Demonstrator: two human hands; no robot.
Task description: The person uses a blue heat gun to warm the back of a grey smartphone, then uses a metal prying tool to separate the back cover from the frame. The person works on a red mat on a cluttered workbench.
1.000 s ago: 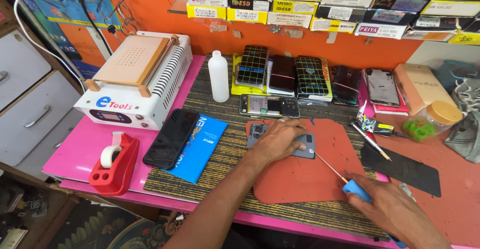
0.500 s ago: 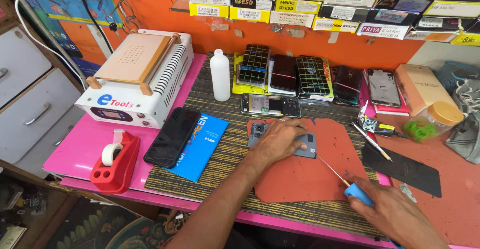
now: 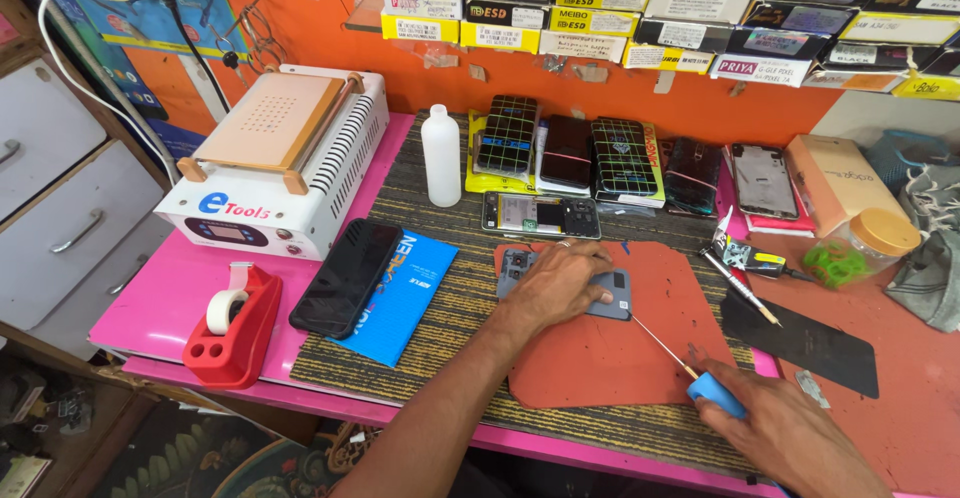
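Head view: left hand (image 3: 556,280) presses flat on grey phone (image 3: 612,294), back up, on red mat (image 3: 610,358); right hand (image 3: 790,438) grasps blue-handled screwdriver (image 3: 690,372).

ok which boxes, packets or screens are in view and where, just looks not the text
Boxes: stacked along the back wall, yellow, black and white.
Blue packet: flat, on the striped mat beside a black screen panel.
Cardboard box: tan, right of the phones.
Small display: dark, on the white machine's front.

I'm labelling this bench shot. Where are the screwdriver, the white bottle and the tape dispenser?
screwdriver (image 3: 716,393), head view, on its blue handle.
white bottle (image 3: 440,163), head view, mid-body.
tape dispenser (image 3: 240,333), head view, on its red base.
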